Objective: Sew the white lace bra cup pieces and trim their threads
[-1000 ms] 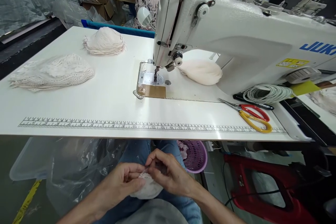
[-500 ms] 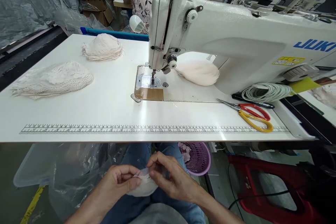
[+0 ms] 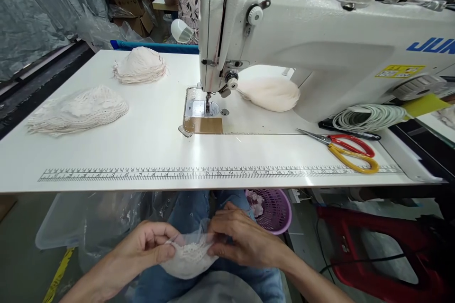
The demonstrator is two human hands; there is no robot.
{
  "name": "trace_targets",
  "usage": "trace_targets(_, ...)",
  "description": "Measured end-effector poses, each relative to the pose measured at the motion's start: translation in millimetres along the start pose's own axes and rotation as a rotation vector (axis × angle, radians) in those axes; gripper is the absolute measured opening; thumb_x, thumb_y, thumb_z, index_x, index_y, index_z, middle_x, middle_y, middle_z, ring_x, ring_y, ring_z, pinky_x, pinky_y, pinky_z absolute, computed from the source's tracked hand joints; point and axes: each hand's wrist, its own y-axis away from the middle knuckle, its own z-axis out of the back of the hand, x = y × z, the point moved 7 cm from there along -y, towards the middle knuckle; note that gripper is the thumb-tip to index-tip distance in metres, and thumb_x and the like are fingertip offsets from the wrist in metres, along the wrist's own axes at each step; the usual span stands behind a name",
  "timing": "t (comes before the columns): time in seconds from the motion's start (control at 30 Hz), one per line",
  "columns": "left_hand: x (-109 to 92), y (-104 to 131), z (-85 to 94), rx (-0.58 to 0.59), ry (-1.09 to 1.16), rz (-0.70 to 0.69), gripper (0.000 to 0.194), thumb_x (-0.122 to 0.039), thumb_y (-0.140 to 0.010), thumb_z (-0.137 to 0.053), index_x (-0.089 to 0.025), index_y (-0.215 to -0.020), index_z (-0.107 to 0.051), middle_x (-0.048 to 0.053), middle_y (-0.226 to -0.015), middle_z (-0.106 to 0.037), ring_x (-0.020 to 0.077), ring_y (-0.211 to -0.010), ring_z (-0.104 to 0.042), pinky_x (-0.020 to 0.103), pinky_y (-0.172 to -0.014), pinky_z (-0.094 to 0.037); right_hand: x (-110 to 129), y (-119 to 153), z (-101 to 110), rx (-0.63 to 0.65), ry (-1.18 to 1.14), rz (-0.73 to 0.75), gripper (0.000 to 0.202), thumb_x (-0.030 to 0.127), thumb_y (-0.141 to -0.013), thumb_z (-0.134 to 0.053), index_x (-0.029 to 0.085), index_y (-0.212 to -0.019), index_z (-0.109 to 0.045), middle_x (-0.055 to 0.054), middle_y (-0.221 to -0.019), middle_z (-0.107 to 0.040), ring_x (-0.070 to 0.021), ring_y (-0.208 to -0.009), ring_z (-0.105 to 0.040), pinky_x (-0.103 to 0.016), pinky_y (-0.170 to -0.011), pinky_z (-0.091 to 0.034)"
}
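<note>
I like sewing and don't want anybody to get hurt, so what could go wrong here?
The scissors lie with their blades slightly apart, so a reaching hand might get pricked.

The lacy piece is held over the lap below the table edge, so it could drop if both hands loosened.

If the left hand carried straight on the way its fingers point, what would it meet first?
Beyond the white lacy piece pinched in the left hand, probably the right hand, though their exact depths are hard to judge.
</note>
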Motion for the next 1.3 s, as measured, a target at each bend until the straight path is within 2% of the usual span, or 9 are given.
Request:
trace_targets(0.2,1.6,-2.5,-1.3,0.057,-0.065,-0.012,0.034,-0.048,-0.074,-0.067,-0.015,-0.082,-0.068,0.000,-0.064,-0.055,0.0092,-0.057,-0.039,0.020,-0.053,-0.027,18.6,-23.2,3.3,-0.022,-0.089,0.159,0.068,0.047,-0.061,-0.077,0.022,-0.117,-0.047,-0.005,-0.114,-0.055,-0.0200,-0.104,-0.050,-0.032,-0.091,-0.032)
trace_targets(0.33,-2.9,3.7,7.0,0.016,-0.098,-0.059,0.034,-0.049,-0.080,-0.060,-0.015,-0.079,-0.066,0.000,-0.064,-0.053,0.0099,-0.058,-0.038,0.021,-0.054,-0.027,13.8,-39.1,-11.6,0.078,-0.165,0.167,0.030,0.038,-0.065,-0.078,0.018,-0.078,-0.059,0.005,-0.069,-0.056,-0.0120,-0.072,-0.056,-0.026,-0.081,-0.035)
trace_targets(0.4,-1.7,8.2,13.9,-0.034,-0.112,-0.060,0.036,-0.050,-0.081,-0.057,-0.015,-0.079,-0.065,0.000,-0.064,-0.052,0.0098,-0.058,-0.036,0.021,-0.053,-0.027,7.1,-40.6,-14.7,0.052,-0.215,0.135,0.024,0.034,-0.071,-0.074,0.015,-0.068,-0.059,0.007,-0.061,-0.053,-0.0090,-0.064,-0.054,-0.025,-0.079,-0.035)
trace_targets(0.57,-2.0,9.5,8.9,0.007,-0.136,0.023,0.028,-0.042,-0.075,-0.065,-0.017,-0.088,-0.064,0.001,-0.072,-0.059,0.0109,-0.060,-0.043,0.021,-0.056,-0.032,7.0,-38.5,-19.2,0.092,-0.280,0.149,0.016,0.029,-0.078,-0.068,0.014,-0.074,-0.065,0.006,-0.059,-0.055,-0.0071,-0.057,-0.053,-0.022,-0.073,-0.037)
trace_targets(0.7,-20.3,2.9,-3.2,0.106,-0.240,0.020,0.026,-0.030,-0.069,-0.070,-0.017,-0.091,-0.064,0.002,-0.074,-0.064,0.0142,-0.066,-0.051,0.023,-0.061,-0.037,11.8,-43.1,-15.9,0.139,-0.294,0.156,0.008,0.021,-0.077,-0.068,0.014,-0.078,-0.066,0.005,-0.057,-0.053,-0.0068,-0.054,-0.051,-0.017,-0.055,-0.034)
trace_targets(0.9,-29.7,5.1,-1.2,0.175,-0.363,-0.043,0.025,-0.037,-0.085,-0.050,-0.020,-0.098,-0.064,0.001,-0.076,-0.057,0.0133,-0.065,-0.045,0.021,-0.058,-0.034,3.1,-40.9,-11.6,0.137,-0.264,0.149,0.019,0.027,-0.078,-0.066,0.014,-0.067,-0.059,0.007,-0.052,-0.043,-0.0055,-0.048,-0.042,-0.018,-0.049,-0.029)
trace_targets(1.03,-27.0,2.7,-1.4,0.106,-0.402,-0.057,0.029,-0.038,-0.075,-0.064,-0.023,-0.100,-0.063,0.002,-0.092,-0.060,0.0188,-0.082,-0.052,0.023,-0.070,-0.038,2.4,-41.6,-14.0,0.156,-0.267,0.135,0.017,0.027,-0.078,-0.066,0.014,-0.069,-0.058,0.008,-0.053,-0.042,-0.0052,-0.047,-0.039,-0.018,-0.048,-0.027)
trace_targets(1.17,-23.6,-7.2,-1.2,-0.023,-0.499,-0.027,0.017,-0.035,-0.073,-0.064,-0.019,-0.074,-0.066,-0.003,-0.064,-0.047,0.0129,-0.062,-0.043,0.021,-0.057,-0.029,3.8,-43.9,-14.2,0.175,-0.251,0.139,0.022,0.028,-0.079,-0.065,0.014,-0.065,-0.057,0.008,-0.049,-0.038,-0.0052,-0.046,-0.037,-0.019,-0.049,-0.027)
trace_targets(1.3,-16.7,-11.8,-2.5,0.034,-0.382,0.004,0.020,-0.034,-0.074,-0.062,-0.016,-0.065,-0.066,-0.006,-0.051,-0.036,0.0094,-0.051,-0.030,0.023,-0.050,-0.021,-7.2,-39.0,-14.3,0.244,-0.378,0.136,0.028,0.037,-0.083,-0.061,0.011,-0.074,-0.066,0.003,-0.056,-0.050,-0.0072,-0.052,-0.046,-0.018,-0.050,-0.032)
